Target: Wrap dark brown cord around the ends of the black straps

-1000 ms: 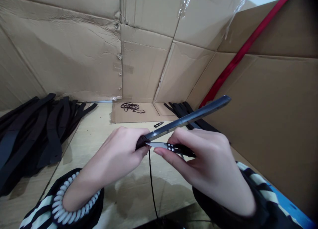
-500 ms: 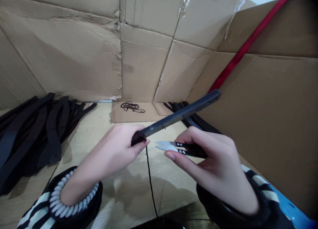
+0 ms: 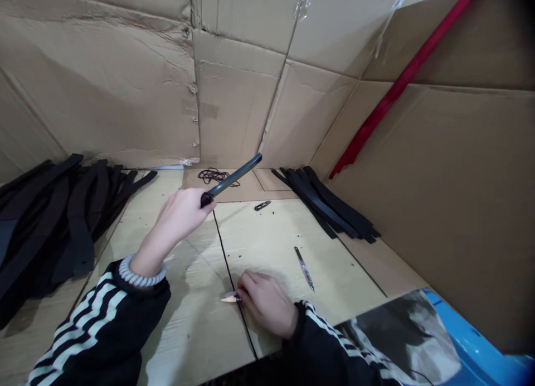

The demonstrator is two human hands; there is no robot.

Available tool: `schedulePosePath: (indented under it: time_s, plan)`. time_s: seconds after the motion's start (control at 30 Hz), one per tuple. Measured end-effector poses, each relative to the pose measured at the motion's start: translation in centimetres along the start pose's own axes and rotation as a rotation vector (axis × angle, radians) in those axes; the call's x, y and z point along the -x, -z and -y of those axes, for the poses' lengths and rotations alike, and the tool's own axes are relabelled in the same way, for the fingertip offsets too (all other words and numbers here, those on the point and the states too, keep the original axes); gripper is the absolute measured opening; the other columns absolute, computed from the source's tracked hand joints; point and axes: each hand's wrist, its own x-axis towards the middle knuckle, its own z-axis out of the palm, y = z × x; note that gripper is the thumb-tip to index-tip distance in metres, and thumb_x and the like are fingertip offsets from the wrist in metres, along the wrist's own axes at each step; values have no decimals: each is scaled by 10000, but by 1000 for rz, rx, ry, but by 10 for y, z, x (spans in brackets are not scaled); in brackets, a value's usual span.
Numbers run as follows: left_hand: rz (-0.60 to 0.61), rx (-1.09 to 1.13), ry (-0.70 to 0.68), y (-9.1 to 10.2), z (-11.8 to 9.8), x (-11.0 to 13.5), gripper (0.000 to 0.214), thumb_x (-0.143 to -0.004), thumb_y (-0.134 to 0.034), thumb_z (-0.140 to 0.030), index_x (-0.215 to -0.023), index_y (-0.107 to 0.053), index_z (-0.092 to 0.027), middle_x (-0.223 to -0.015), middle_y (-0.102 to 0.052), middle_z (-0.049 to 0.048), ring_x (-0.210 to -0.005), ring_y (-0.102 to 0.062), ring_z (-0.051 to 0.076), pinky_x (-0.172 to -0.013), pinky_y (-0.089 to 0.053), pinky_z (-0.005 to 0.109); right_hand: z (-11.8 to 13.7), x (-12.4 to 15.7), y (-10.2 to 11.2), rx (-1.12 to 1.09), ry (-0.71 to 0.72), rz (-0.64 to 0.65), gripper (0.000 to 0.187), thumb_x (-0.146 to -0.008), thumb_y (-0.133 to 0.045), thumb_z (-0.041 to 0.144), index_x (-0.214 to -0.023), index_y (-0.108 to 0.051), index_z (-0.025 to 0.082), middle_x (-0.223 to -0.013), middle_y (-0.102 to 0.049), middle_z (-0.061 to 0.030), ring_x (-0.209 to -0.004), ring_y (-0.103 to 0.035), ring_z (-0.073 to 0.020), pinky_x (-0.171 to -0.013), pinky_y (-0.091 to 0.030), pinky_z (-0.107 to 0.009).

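My left hand (image 3: 184, 216) is closed around the dark end of a stiff black strip (image 3: 238, 174), which slants up to the right. From that end a black cord (image 3: 224, 252) runs down across the table towards me. Low over the table, my right hand (image 3: 267, 305) is closed on a pair of thread snips (image 3: 229, 298). Only the blades show, pointing left across the cord; the handles are hidden in my palm. I cannot tell whether the blades touch the cord.
Black strips (image 3: 79, 218) are heaped at the left; more black strips (image 3: 330, 202) lie at the back right. A second pair of snips (image 3: 262, 205), a slim metal tool (image 3: 304, 269) and tangled cord (image 3: 213, 176) rest on the table. Cardboard walls (image 3: 238, 101) enclose the back and right.
My left hand has moved away from me and slightly left with the black strip. My right hand has brought the snips down and left, from near the strip to the cord.
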Motion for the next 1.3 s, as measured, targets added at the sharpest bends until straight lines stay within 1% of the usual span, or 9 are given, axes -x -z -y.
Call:
schedulePosePath:
  time_s: [0.2,0.33,0.43,0.53,0.7,0.83,0.93,1.1,1.3]
  plan:
    - [-10,11,-6,2,1,1,351,-846,-483,-504,-783,-612,-184,-668,-593,42,-601,-518,186,-549,-281,262,-6,-5,-15,24,-63,-118,114,-912,-494,225,-853,-567,160,-938,-597,-76,-904,-514,-214,-804,-405,-344]
    - [-51,34,-25,9,-7,8,386,-887,-424,-507,-761,-571,-174,-622,-525,11,-570,-452,156,-538,-273,251,-7,-4,-18,-9,-75,-200,87,-884,-548,226,-835,-579,161,-915,-604,-65,-899,-512,-216,-787,-411,-350]
    - [-82,98,-44,17,-20,19,414,-882,-443,-539,-711,-527,-171,-608,-500,-7,-558,-434,138,-521,-268,243,-6,-6,-11,-44,-51,-278,62,-880,-546,199,-844,-586,169,-913,-612,-60,-897,-524,-205,-784,-421,-341]
    - [-105,172,-55,23,-35,33,418,-878,-462,-547,-695,-502,-173,-597,-496,-20,-553,-446,131,-517,-290,237,3,-13,14,-100,-10,-422,98,-909,-497,197,-919,-588,162,-923,-612,-77,-900,-532,-195,-797,-438,-345]
    - [-99,233,-110,27,-51,50,362,-895,-470,-501,-750,-545,-178,-612,-539,-26,-554,-487,126,-524,-329,227,41,-25,80,-276,184,-935,101,-862,-571,131,-954,-596,164,-884,-616,-61,-854,-566,-163,-749,-486,-312]
    - [-78,217,-170,25,-55,57,236,-907,-471,-382,-802,-548,-185,-660,-589,-18,-586,-524,131,-546,-335,228,69,-35,114,-165,288,-1172,242,-797,-653,85,-1021,-634,177,-887,-626,-49,-827,-565,-141,-743,-496,-286]
    - [-84,175,-198,25,-56,60,163,-888,-461,-274,-759,-503,-185,-645,-574,-16,-569,-497,129,-545,-318,236,75,-43,119,-54,308,-1220,233,-764,-691,82,-974,-683,184,-848,-649,-43,-799,-554,-143,-717,-492,-281]
    - [-34,200,-164,26,-56,60,118,-887,-440,-261,-816,-502,-190,-697,-592,-8,-624,-527,143,-577,-331,253,71,-48,109,17,380,-1262,244,-726,-690,29,-910,-677,189,-779,-701,-2,-740,-526,-154,-694,-482,-300]
    - [26,375,-246,25,-53,57,107,-878,-512,-283,-826,-499,-190,-680,-542,-46,-592,-474,108,-540,-339,214,72,-46,105,-198,318,-1187,132,-774,-650,54,-842,-635,167,-788,-662,-12,-814,-536,-148,-778,-470,-306]
